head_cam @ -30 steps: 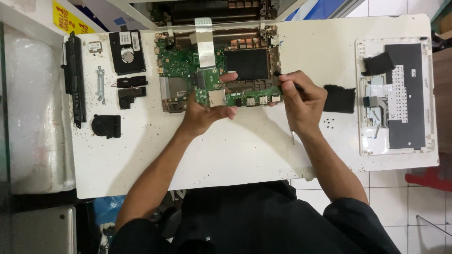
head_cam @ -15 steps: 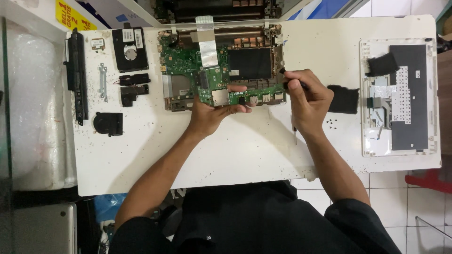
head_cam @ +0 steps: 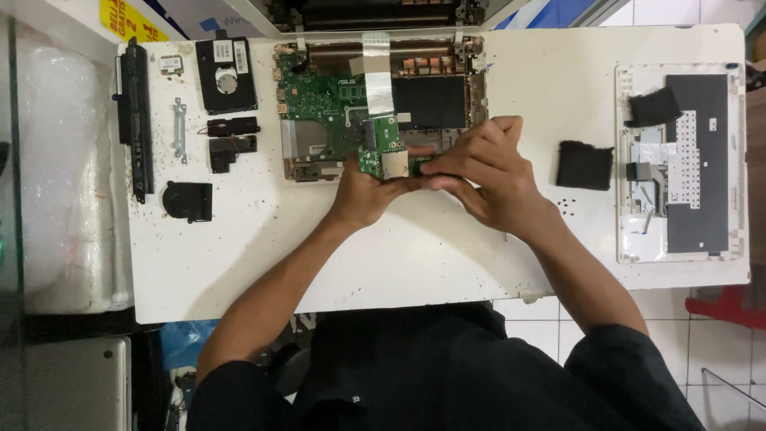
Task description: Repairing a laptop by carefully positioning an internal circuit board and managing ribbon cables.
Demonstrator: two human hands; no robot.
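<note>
White desk (head_cam: 447, 263) carries our work. Green mainboard (head_cam: 335, 104) lies just beyond our fingers, black panel on its right half. Keyboard tray (head_cam: 678, 160) well right of fingers; black foam pad (head_cam: 585, 165) nearer, just right of our right hand (head_cam: 491, 172). Long black battery (head_cam: 136, 120) and round fan (head_cam: 187, 199) well left. Our left hand (head_cam: 363, 195) and right hand meet over mainboard's near edge, fingers closed on small green daughterboard (head_cam: 381, 150), pinched from both sides.
</note>
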